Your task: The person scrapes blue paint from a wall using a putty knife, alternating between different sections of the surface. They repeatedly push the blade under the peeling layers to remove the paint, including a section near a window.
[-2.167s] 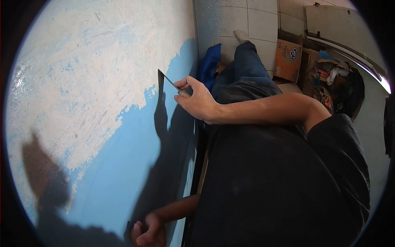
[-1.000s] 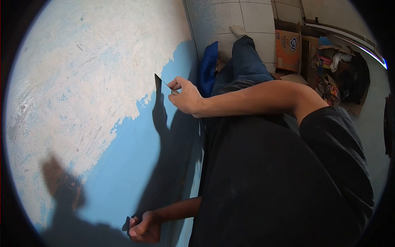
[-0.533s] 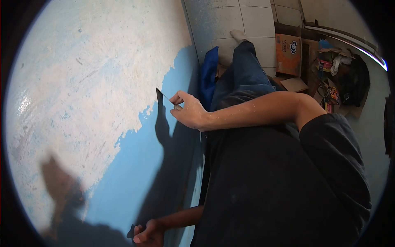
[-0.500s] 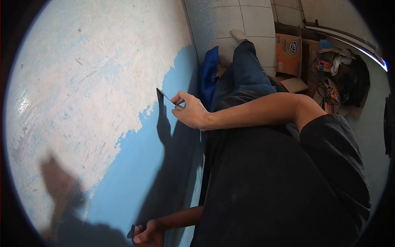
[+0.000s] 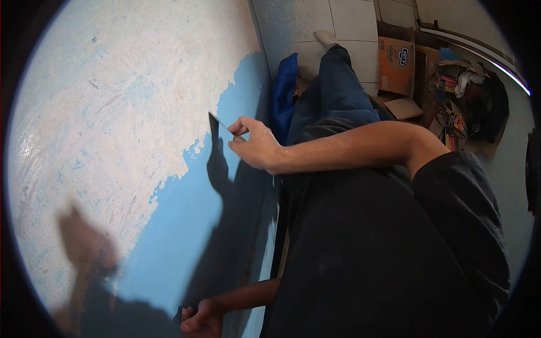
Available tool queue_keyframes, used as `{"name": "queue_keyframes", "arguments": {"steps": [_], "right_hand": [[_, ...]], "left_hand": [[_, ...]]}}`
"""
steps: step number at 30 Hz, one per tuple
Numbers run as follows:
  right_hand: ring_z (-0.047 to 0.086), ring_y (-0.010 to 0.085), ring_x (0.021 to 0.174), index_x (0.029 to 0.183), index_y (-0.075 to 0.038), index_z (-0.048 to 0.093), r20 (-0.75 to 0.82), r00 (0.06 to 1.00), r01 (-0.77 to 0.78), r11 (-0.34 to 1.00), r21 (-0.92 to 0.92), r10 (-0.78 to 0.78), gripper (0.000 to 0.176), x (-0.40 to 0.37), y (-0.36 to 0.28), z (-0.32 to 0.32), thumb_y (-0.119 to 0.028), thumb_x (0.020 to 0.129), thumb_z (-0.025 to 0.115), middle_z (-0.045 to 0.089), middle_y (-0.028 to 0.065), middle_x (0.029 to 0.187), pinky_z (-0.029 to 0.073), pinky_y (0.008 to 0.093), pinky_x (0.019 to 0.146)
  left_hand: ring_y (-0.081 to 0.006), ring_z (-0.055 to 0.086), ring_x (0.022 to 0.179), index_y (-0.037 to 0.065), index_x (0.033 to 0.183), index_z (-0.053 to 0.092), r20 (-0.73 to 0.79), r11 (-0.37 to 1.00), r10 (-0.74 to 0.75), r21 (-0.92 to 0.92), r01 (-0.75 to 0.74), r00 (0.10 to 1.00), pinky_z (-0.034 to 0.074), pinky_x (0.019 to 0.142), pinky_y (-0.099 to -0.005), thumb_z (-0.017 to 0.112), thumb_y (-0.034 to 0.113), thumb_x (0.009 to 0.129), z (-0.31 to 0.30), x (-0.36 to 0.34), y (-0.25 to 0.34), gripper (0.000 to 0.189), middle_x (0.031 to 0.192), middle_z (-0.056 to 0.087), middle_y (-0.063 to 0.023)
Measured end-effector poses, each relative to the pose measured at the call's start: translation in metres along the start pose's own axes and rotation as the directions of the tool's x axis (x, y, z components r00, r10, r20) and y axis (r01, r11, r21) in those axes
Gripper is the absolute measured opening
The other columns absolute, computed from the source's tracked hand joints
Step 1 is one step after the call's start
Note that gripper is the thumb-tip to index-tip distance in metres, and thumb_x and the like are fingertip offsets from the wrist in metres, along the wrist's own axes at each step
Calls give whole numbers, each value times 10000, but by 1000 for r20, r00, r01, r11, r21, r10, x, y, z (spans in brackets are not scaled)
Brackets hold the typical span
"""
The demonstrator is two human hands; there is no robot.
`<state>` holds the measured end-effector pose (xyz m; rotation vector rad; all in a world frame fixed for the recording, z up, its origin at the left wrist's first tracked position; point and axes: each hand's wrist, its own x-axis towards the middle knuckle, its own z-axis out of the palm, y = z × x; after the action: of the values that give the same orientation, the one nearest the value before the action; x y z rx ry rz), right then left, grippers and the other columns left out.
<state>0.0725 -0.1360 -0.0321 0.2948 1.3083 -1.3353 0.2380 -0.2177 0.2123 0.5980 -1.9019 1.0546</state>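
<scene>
My right hand (image 5: 256, 145) pinches the handle of a thin scraper (image 5: 222, 124). The blade's dark edge meets the wall near the border between the pale, patchy surface (image 5: 112, 112) and the smooth blue paint (image 5: 169, 225). White specks dot the hand and forearm. Low in the view, my left hand (image 5: 204, 322) is closed with curled fingers close to the blue part of the wall; whatever it may hold is hidden. Shadows of my arm and hands fall on the wall.
Blue cloth (image 5: 285, 93) lies beside my legs (image 5: 344, 84), along the wall. Past them are floor tiles (image 5: 355, 22). At the upper right are an orange carton (image 5: 396, 65), a cardboard flap (image 5: 403, 107) and a heap with a black bag (image 5: 487, 107).
My right hand and the scraper have shifted slightly up and left along the wall. My left hand has hardly moved. The view has shifted slightly.
</scene>
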Motion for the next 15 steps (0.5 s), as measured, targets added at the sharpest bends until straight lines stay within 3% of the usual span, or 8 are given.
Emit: {"name": "queue_keyframes", "arguments": {"steps": [4,7,10,11,15], "right_hand": [[604,173,926,1105,-9,600,-3,1000,26,999,-20,-26,231,4,9,1,-80,889,644,604,96,1020,499,325,818],[603,149,793,1100,-20,606,-43,996,-76,993,86,80,228,25,6,-9,-84,885,650,601,74,1021,498,291,617],[601,149,816,1077,-20,617,-1,999,-42,998,39,42,210,5,1,-5,-90,883,654,598,75,1020,497,290,648],[602,152,830,1069,-20,621,-6,999,48,999,-19,-48,209,5,11,0,-93,878,660,598,77,1022,497,294,670],[602,156,839,1070,-22,622,-52,998,42,999,-14,-43,217,19,21,-3,-87,869,671,595,80,1033,500,299,686]], "left_hand": [[-127,540,435,47,551,617,8,998,46,36,-46,999,436,419,-268,551,229,990,1,2,2,479,514,588,-36],[-127,540,434,51,547,617,8,999,37,14,-37,999,433,418,-269,547,243,994,0,2,1,492,511,587,-36],[-129,540,432,52,540,617,2,998,22,53,-23,1000,433,418,-267,558,240,987,-1,2,1,489,508,585,-41],[-129,540,431,51,539,618,7,999,14,44,-14,1000,432,416,-267,561,236,984,0,0,-3,486,508,585,-43],[-128,538,426,46,537,620,-14,1000,1,8,-1,1000,427,409,-264,574,228,976,1,-1,-3,477,505,583,-47]]}}
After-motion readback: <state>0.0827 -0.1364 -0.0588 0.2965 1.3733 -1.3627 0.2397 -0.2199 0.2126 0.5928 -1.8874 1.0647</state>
